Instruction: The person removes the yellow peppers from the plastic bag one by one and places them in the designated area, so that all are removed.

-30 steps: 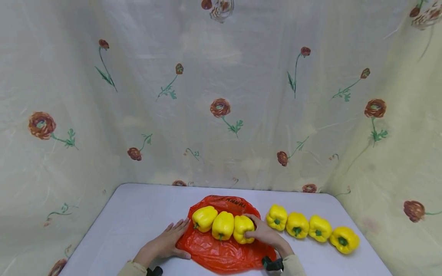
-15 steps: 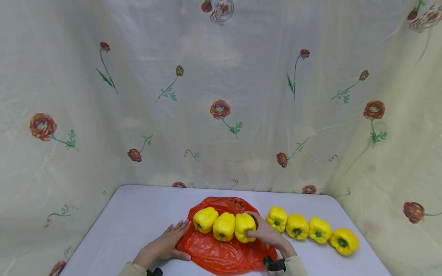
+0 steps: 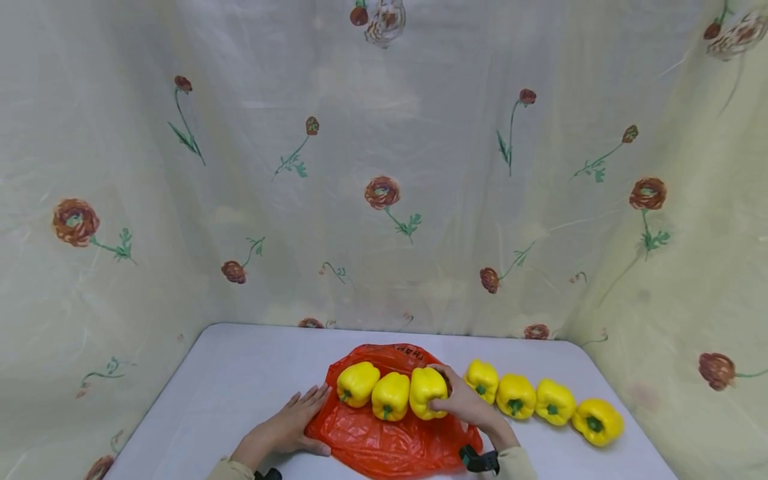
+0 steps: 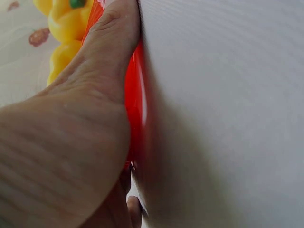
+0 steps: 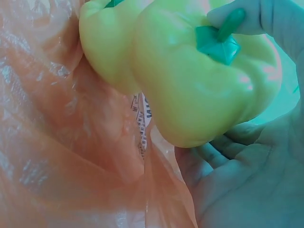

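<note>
A red plastic bag [image 3: 384, 443] lies flat on the table with three yellow bell peppers in a row on it. At the row's right end, my right hand [image 3: 468, 403] grips one bell pepper [image 3: 427, 392], thumb at the front and fingers round the far side. The right wrist view shows the thumb beside the green stem of this bell pepper [image 5: 190, 85]. The middle bell pepper [image 3: 391, 397] and the left bell pepper [image 3: 358, 385] stand next to it. My left hand [image 3: 291, 423] rests with straight fingers on the bag's left edge.
Several more yellow bell peppers [image 3: 555, 402] form a slanting row on the table [image 3: 240, 367] to the right of the bag. A curtain [image 3: 384, 267] with printed flowers hangs behind and on both sides of the table.
The bell pepper in my right hand has shifted slightly up and to the right against its neighbours. My left hand has stayed in place. The head view has tilted up a little.
</note>
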`<state>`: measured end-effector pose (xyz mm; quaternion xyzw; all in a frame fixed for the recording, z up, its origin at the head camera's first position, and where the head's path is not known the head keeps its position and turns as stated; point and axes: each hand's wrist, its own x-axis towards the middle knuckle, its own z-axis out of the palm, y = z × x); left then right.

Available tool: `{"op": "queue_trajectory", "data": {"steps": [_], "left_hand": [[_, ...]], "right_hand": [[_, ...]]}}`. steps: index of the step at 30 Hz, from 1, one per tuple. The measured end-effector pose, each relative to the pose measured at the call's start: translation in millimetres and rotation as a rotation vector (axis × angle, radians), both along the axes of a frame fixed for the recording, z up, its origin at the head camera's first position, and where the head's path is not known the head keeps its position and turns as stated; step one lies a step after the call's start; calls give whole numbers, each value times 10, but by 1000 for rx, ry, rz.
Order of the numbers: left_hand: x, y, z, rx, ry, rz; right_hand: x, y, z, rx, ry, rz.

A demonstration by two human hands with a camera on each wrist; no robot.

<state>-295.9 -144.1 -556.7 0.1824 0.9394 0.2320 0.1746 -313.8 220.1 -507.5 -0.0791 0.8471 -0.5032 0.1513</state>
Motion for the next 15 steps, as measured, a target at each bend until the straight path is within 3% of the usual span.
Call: {"op": "queue_trajectory", "data": {"steps": [15], "left_hand": [[-1,-7,-17,0,9,-2]], "right_hand": [[45,-58,90,-30,26,-11]]}}
